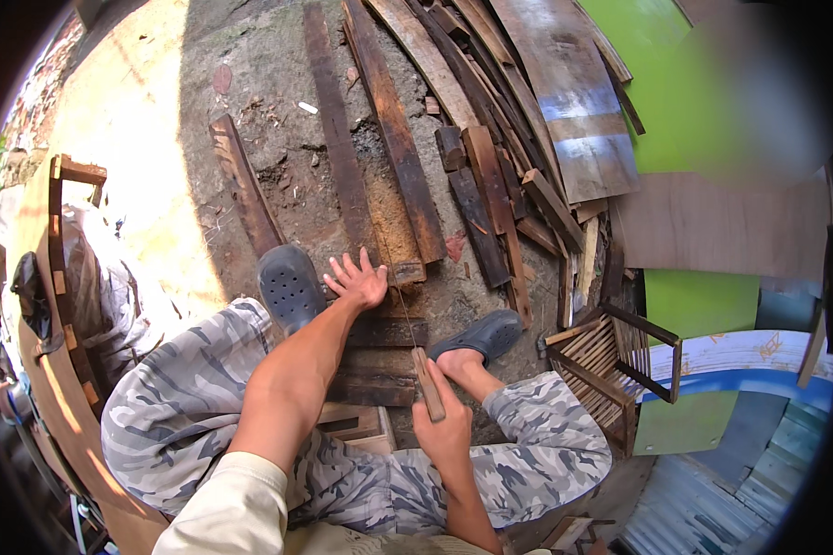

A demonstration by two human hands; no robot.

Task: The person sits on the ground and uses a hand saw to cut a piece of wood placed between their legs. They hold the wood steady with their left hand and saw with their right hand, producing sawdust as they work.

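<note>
My left hand lies flat with fingers spread on a dark wooden plank that runs away from me across the dirt ground. My right hand grips the wooden handle of a hand saw. Its thin blade stands edge-on against the plank's near end, just right of my left hand. My knees in camouflage trousers frame the plank. One grey clog rests left of the left hand, and the other clog sits right of the saw.
Many weathered planks lie piled ahead and to the right. A small slatted wooden frame stands at my right. Green and brown boards lean beyond it. A curved wooden frame with bundled cloth sits at my left.
</note>
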